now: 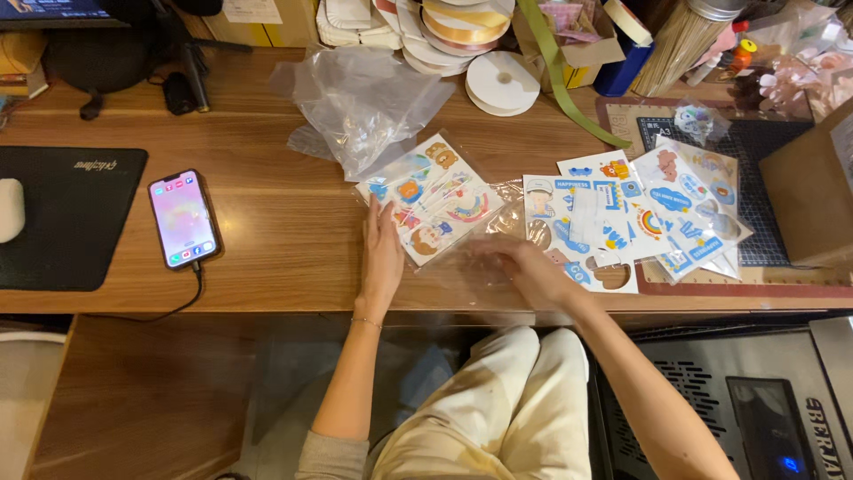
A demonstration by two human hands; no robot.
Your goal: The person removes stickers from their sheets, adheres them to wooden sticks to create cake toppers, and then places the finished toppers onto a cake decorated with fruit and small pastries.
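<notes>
Left hand (382, 258) lies flat, fingers extended, holding nothing, fingertips touching the near edge of the bagged sticker sheet (433, 197). Right hand (524, 267), right of that sheet, is blurred under clear film; grip indeterminate. Bare wooden desk (284, 222) extends left of the sheet toward the phone (183, 219).

The left hand (382, 258) is laid flat, fingers extended away. The right hand (524, 267) is blurred, palm down, forearm angled leftward.

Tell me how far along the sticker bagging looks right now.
One bagged sticker sheet lies under the left hand, apparently done. The right hand, blurred, works a clear sleeve at the desk edge. Loose sticker sheets fanned to the right look left to do; a crumpled plastic bag lies behind.
</notes>
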